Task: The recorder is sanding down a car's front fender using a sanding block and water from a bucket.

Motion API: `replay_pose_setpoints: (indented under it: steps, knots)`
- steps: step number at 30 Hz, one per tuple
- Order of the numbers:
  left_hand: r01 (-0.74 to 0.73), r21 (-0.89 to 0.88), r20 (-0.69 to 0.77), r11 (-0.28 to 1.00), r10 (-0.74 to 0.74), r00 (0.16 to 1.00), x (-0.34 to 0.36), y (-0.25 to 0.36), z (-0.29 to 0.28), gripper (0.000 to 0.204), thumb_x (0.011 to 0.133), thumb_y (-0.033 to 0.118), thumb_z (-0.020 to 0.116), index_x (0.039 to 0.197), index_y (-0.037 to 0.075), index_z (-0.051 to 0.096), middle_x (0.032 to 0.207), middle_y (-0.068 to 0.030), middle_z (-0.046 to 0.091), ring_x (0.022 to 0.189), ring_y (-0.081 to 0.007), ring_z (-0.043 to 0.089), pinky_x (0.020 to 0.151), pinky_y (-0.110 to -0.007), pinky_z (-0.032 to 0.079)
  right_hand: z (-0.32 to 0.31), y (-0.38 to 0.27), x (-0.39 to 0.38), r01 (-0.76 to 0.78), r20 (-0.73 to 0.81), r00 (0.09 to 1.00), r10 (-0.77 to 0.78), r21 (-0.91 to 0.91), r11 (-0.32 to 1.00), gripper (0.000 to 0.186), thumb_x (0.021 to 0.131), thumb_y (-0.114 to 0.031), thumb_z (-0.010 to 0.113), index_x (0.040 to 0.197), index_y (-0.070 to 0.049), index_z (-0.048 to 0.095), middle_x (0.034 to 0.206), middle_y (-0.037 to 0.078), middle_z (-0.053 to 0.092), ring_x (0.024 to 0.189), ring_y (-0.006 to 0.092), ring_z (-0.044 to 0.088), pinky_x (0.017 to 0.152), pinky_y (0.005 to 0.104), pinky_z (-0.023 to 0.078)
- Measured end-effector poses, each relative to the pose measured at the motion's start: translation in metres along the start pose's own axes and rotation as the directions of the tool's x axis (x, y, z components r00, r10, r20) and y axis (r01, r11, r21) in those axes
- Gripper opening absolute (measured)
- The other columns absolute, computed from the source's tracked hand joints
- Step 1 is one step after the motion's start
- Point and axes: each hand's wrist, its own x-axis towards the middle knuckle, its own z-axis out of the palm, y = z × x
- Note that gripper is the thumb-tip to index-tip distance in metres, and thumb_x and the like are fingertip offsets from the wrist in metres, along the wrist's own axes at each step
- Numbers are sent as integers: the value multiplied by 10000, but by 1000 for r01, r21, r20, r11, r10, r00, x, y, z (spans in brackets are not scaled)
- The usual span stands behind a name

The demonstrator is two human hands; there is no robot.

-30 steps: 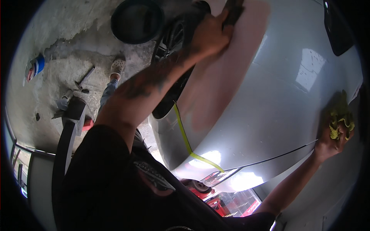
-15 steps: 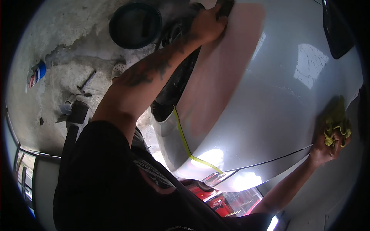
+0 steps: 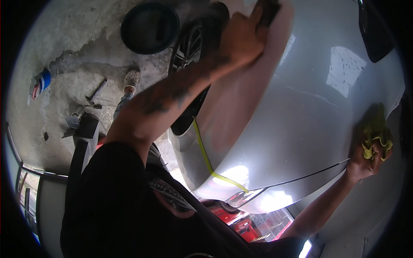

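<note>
My left hand (image 3: pixel 246 41) is closed around a dark block that looks like a sanding block (image 3: pixel 269 13), slightly blurred. It presses this against a dull reddish-beige patch (image 3: pixel 243 96) on the silver car panel (image 3: pixel 301 124). That patch runs along the wheel arch, above the tyre and spoked wheel (image 3: pixel 189 47). Bunched in my right hand (image 3: pixel 365 161) is a yellow-green cloth (image 3: pixel 373 133), resting on the car's upper surface at the right. A strip of yellow-green tape (image 3: pixel 204 157) crosses the panel's near end, below the patch.
On the concrete floor stand a round black basin (image 3: pixel 149 28) and a blue container (image 3: pixel 44 79) lying at the left. A hammer-like tool (image 3: pixel 97 91) lies near a foot in a light clog (image 3: pixel 132 78). A dark stand (image 3: pixel 87 125) is close to my left arm.
My left hand has slid the block to the right across the patch and a little nearer, uncovering more of the wheel. My right hand and the cloth stay nearly where they were.
</note>
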Motion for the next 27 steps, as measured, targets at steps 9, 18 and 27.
replay_pose_setpoints:
  steps: [9, 18, 27]
  knots:
    - [-362, 151, -183, 920, 386, 904, -74, -7, 14, 671, 860, 131, 683, 1481, 77, 434, 1145, -228, 564, 973, -370, 602, 848, -453, 496, 1, -2, 5, 80, -22, 996, -81, -27, 996, 277, 728, 63, 763, 969, -27, 659, 1205, 171, 603, 1127, 333, 596, 942, 420, 498]
    - [-322, 13, -174, 947, 319, 931, -110, 20, 15, 572, 905, 226, 623, 1424, 23, 493, 1000, -277, 592, 918, -380, 628, 771, -461, 534, -3, 1, -1, 3, -12, 1000, -4, -43, 999, 284, 721, 62, 775, 964, -17, 652, 1193, 178, 627, 1121, 328, 605, 945, 398, 506]
    - [-107, 157, -192, 982, 137, 972, -25, 25, 15, 540, 879, 208, 641, 1368, 27, 504, 946, -274, 581, 851, -413, 617, 741, -498, 504, 2, -8, 8, 12, -15, 1000, -13, -53, 999, 286, 727, 59, 766, 976, -41, 668, 1170, 156, 605, 1107, 337, 609, 933, 423, 505]
